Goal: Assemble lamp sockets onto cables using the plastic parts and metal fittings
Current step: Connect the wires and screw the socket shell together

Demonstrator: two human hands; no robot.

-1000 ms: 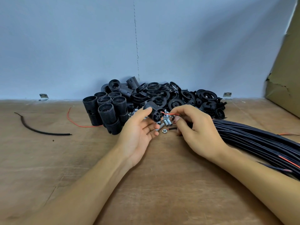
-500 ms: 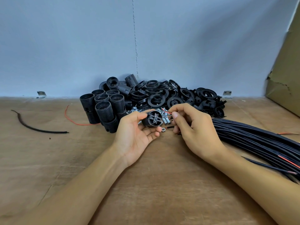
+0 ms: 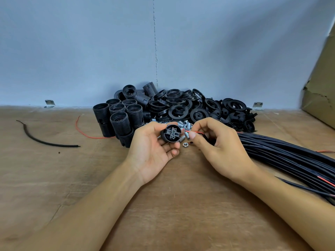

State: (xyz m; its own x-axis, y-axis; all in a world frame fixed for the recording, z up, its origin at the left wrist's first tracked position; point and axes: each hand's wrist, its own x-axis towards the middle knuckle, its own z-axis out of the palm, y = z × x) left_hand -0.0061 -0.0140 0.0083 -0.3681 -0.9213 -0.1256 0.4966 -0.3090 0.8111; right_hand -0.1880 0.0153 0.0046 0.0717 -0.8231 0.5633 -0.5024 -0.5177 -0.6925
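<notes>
The left hand [image 3: 154, 151], at frame centre, lies palm up with fingers curled around a round black plastic lamp socket base [image 3: 171, 134]. The base's open end, with its cross-shaped inner ribs, faces the camera. The right hand [image 3: 223, 147], just right of centre, pinches a thin red wire [image 3: 190, 131] between thumb and forefinger; the remaining fingers are curled. The wire's free end lies just beside the right edge of the socket base; contact cannot be confirmed.

Between the two hands, a small silver hexagonal metal nut [image 3: 185, 144] rests on the brown wooden table [image 3: 181, 205]. Directly above the hands lies a heap of short silver threaded metal tubes [image 3: 186, 123].

Left of centre, a group of black ribbed plastic socket shells [image 3: 119, 116] stands upright, open ends up. Behind and to the right of them, against the grey-blue wall [image 3: 90, 51], is a pile of flat black plastic rings [image 3: 181, 105].

A bundle of long black cables [image 3: 290, 156] runs from the right hand toward the lower right of the frame. At the left edge lies a curved black cable offcut [image 3: 45, 140], with a loose red wire strand [image 3: 87, 132] near the shells. A brown cardboard sheet [image 3: 322, 87] leans at the right edge.
</notes>
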